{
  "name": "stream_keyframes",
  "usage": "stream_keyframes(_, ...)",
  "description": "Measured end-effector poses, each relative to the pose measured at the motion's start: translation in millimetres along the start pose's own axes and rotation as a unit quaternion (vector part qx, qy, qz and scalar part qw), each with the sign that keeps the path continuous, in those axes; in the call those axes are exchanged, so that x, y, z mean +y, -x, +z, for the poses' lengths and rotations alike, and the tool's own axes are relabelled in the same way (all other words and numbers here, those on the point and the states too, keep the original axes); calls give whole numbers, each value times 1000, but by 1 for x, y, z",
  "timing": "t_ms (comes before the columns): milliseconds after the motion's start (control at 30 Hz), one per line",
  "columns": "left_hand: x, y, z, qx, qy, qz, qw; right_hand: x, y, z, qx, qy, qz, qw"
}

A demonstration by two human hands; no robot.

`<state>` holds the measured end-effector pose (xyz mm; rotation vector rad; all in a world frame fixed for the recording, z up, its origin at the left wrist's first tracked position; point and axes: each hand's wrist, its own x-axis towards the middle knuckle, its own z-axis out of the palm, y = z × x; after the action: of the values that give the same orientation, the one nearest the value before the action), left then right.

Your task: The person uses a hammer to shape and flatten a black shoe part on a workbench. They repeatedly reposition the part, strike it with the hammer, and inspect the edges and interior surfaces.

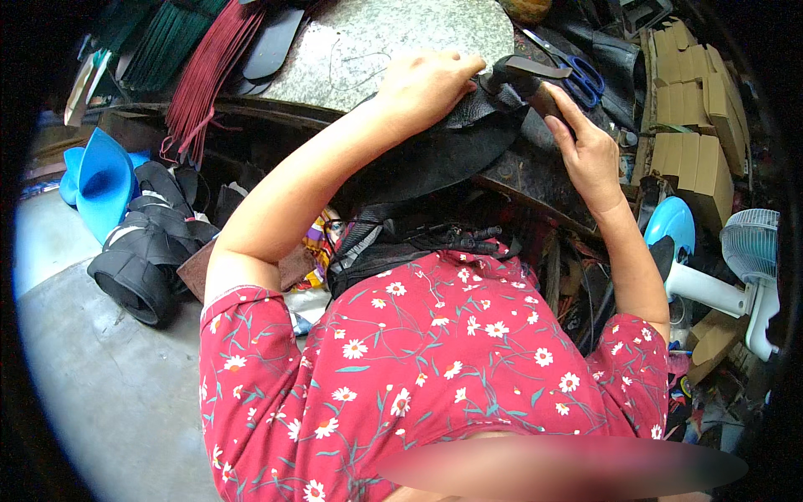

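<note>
A hammer [548, 102] with a brown handle and a dark and grey metal head is in my right hand [590, 155], whose fingers are wrapped round the handle. Its head is beside the fingers of my left hand [427, 88]. That hand is closed at the near edge of a speckled grey stone slab [401, 38], on a black textured piece [473, 115] that is partly hidden beneath it. Below both hands hangs a larger smooth black piece [443, 163]. Scissors [587, 82] with blue handles lie just beyond my right hand.
Bundles of maroon strips [205, 63] and green strips [159, 50] lie at far left. Blue foam pieces [104, 184] and a black padded bundle [138, 272] sit on the left. Tan boxes [690, 79] are stacked at right, with a white fan [753, 251] nearer.
</note>
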<state>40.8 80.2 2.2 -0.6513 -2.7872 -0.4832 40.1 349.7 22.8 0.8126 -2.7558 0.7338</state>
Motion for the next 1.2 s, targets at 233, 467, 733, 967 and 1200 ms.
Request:
stream_keyframes(233,-5,-16,4,40,55,-60,996,-1,0,1,0,25,-12,1000)
stream_keyframes(467,-5,28,-21,100,5,-25,995,8,-1,-3,-8,0,-32,999)
stream_keyframes(733,0,20,-17,-56,30,24,998,49,20,-42,-95,57,-115,987)
stream_keyframes(967,-5,14,-13,58,23,-10,998,88,-41,-24,-4,157,-15,987)
stream_keyframes(1200,-7,0,-20,-100,99,-121,983,89,-75,-24,-213,143,168,952)
